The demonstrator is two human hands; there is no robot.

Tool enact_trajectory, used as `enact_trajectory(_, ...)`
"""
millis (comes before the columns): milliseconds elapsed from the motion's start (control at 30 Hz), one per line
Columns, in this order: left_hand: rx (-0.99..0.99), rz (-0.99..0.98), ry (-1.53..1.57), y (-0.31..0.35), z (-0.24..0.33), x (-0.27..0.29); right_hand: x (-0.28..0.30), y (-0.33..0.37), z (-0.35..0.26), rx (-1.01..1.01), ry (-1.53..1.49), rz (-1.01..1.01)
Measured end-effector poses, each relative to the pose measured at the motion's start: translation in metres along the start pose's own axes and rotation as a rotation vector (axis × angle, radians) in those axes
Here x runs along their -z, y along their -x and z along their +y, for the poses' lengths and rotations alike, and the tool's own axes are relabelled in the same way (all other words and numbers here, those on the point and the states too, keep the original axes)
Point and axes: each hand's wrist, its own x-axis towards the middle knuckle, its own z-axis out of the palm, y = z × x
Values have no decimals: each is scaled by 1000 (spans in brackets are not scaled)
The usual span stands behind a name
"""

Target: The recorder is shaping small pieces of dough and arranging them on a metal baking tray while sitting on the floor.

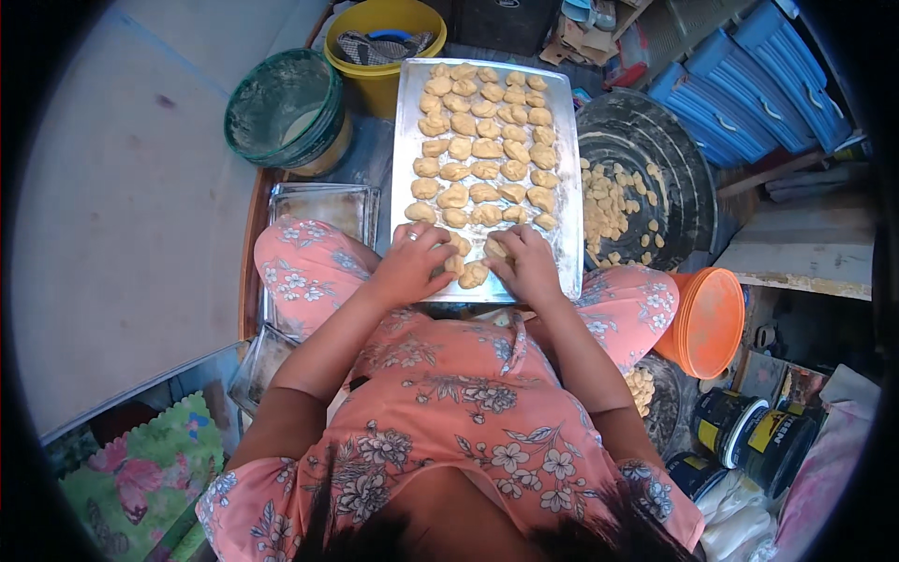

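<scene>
A silver baking tray [569, 225] lies in front of me, with rows of pale yellow dough pieces [485, 148] on it. At its near left part, my left hand [412, 266] curls its fingers around a small dough piece [458, 244], thumb bent inward. My right hand [530, 270] grips another dough piece [494, 249] between thumb and fingers, low over the tray. Between the two hands sits a loose lump of dough [474, 274], close to the near edge. My fingers partly cover the pieces they touch.
Right of the tray stands a round black tub [688, 178] with scattered dough bits. Orange buckets [714, 323] and dark paint tins [773, 450] are at my right. A green bucket [281, 108] and a yellow bucket [375, 80] stand far left, above stacked metal trays [323, 208]. Blue drawers [749, 89] are far right.
</scene>
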Motion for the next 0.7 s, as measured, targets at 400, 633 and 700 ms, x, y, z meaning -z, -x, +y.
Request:
enact_trajectory(400, -69, 83, 123, -36, 18, -15, 9, 5, 17, -188, -133, 30)
enact_trajectory(633, -9, -90, -40, -82, 31, -51, 20, 18, 36, -427, -628, 102)
enact_trajectory(700, 5, -123, -97, -82, 28, -55, 14, 20, 48, -295, -467, 182)
